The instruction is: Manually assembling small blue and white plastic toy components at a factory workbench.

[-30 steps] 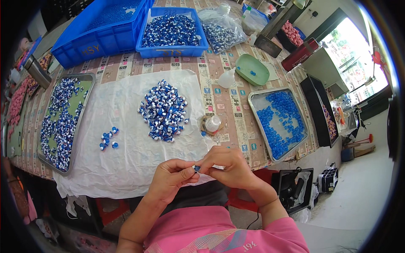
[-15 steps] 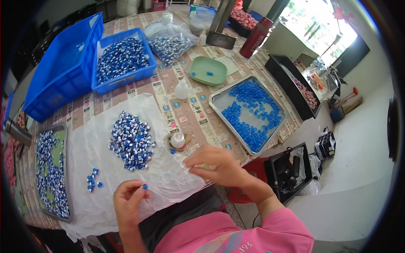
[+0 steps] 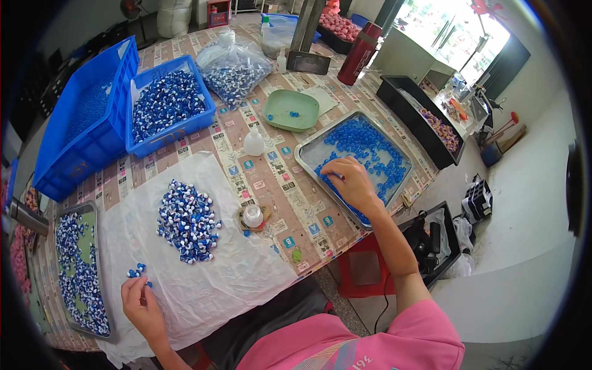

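Sitting on the big table is a white sheet, and the person is working over it with both hands, which were pressed together close to the body a second ago and are now far apart. On the far side, two blue crates are standing next to each other, one of them full of little blue-and-white pieces. The metal tray on the right is holding loose blue beads, and the right hand has gone out to it (fingers curled down into the beads, but I cannot tell if they are pinching one). That looks like reaching for a new part. Another tray of finished pieces is lying at the left edge. A pile of blue-and-white pieces is resting in the middle of the sheet. The left hand is hovering low on the sheet, fingers bent loosely and holding nothing I can see, just beside a tiny cluster of pieces. A small white pot is standing between the pile and the tray.
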A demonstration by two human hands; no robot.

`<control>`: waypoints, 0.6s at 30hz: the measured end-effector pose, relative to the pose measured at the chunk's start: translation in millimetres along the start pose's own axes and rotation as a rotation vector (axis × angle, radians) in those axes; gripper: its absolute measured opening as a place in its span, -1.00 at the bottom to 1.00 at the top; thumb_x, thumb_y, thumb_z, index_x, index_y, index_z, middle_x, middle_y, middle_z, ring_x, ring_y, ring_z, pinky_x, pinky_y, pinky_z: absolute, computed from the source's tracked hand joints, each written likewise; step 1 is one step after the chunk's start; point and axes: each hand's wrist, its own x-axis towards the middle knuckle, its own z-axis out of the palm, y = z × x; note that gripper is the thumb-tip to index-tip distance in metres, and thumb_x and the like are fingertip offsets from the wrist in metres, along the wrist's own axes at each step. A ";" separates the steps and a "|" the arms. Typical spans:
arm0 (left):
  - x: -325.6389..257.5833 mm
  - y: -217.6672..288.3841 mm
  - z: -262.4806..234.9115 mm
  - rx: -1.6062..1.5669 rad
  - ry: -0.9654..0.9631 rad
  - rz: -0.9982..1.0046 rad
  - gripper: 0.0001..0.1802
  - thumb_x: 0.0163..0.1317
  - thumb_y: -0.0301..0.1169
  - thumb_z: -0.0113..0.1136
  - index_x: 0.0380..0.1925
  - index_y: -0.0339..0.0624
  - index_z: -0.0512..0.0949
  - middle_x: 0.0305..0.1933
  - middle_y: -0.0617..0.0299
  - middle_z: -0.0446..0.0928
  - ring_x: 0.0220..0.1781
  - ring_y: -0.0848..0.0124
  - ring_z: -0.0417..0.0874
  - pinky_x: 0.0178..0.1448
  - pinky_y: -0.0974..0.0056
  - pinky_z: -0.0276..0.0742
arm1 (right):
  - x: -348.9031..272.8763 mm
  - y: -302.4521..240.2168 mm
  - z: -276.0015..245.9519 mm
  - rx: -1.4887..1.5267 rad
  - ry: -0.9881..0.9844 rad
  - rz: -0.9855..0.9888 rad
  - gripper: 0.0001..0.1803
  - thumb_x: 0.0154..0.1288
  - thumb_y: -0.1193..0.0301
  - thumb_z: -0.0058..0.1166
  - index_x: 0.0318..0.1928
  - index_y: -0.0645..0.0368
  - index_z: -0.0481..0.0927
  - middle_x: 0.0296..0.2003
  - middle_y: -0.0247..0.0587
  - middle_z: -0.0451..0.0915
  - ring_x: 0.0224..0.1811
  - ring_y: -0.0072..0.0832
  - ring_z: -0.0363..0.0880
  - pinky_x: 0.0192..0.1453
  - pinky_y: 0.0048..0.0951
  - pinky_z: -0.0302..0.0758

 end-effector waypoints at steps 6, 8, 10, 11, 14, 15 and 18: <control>-9.0 28.9 12.0 0.042 0.018 -0.078 -0.75 0.16 -0.70 0.13 -0.16 -0.30 0.62 -0.06 0.22 0.53 -0.32 0.50 0.52 -0.36 0.45 0.36 | 23.1 15.7 11.8 0.030 -0.069 -0.066 -0.78 0.07 0.63 0.10 -0.26 0.19 0.70 -0.23 -0.12 0.68 -0.07 -0.05 0.53 0.10 -0.17 0.46; -11.0 37.1 18.0 -0.001 0.006 -0.064 -0.74 0.13 -0.71 0.13 -0.17 -0.29 0.62 -0.07 0.22 0.53 -0.32 0.50 0.51 -0.35 0.45 0.35 | 28.1 18.2 7.3 0.023 -0.133 -0.072 -0.77 0.05 0.63 0.10 -0.26 0.20 0.70 -0.23 -0.11 0.68 -0.06 -0.05 0.53 0.10 -0.17 0.46; -12.4 41.7 22.5 -0.008 -0.011 -0.030 -0.73 0.12 -0.72 0.14 -0.18 -0.29 0.62 -0.08 0.22 0.53 -0.31 0.49 0.51 -0.35 0.45 0.36 | 32.3 19.4 4.5 0.015 -0.196 -0.080 -0.76 0.03 0.64 0.10 -0.26 0.20 0.70 -0.23 -0.11 0.68 -0.05 -0.05 0.53 0.11 -0.17 0.46; -13.5 44.6 24.5 -0.016 -0.031 0.003 -0.73 0.10 -0.73 0.15 -0.19 -0.29 0.62 -0.09 0.22 0.53 -0.31 0.48 0.51 -0.34 0.44 0.37 | 33.4 21.1 4.6 0.016 -0.208 -0.093 -0.76 0.02 0.64 0.10 -0.26 0.21 0.70 -0.24 -0.10 0.67 -0.05 -0.05 0.53 0.10 -0.16 0.46; -14.5 56.7 30.0 -0.075 -0.065 -0.020 -0.72 0.08 -0.75 0.16 -0.19 -0.30 0.62 -0.10 0.21 0.53 -0.29 0.47 0.52 -0.31 0.43 0.40 | 35.5 21.9 1.9 0.024 -0.234 -0.118 -0.76 0.01 0.63 0.11 -0.26 0.22 0.70 -0.25 -0.10 0.67 -0.05 -0.06 0.54 0.09 -0.16 0.47; -14.7 57.2 30.8 -0.074 -0.062 -0.021 -0.72 0.08 -0.75 0.16 -0.19 -0.30 0.62 -0.10 0.21 0.53 -0.29 0.47 0.52 -0.31 0.43 0.40 | 36.3 21.4 1.2 0.032 -0.248 -0.128 -0.77 0.01 0.63 0.12 -0.26 0.22 0.70 -0.26 -0.10 0.66 -0.05 -0.06 0.54 0.09 -0.17 0.48; -15.0 56.5 31.5 -0.095 -0.086 -0.011 -0.72 0.09 -0.75 0.16 -0.20 -0.30 0.62 -0.11 0.20 0.54 -0.30 0.46 0.52 -0.28 0.43 0.43 | 33.4 17.3 -2.2 -0.051 -0.235 -0.148 -0.79 0.04 0.61 0.18 -0.25 0.22 0.69 -0.23 -0.13 0.66 -0.05 -0.13 0.59 0.07 -0.22 0.52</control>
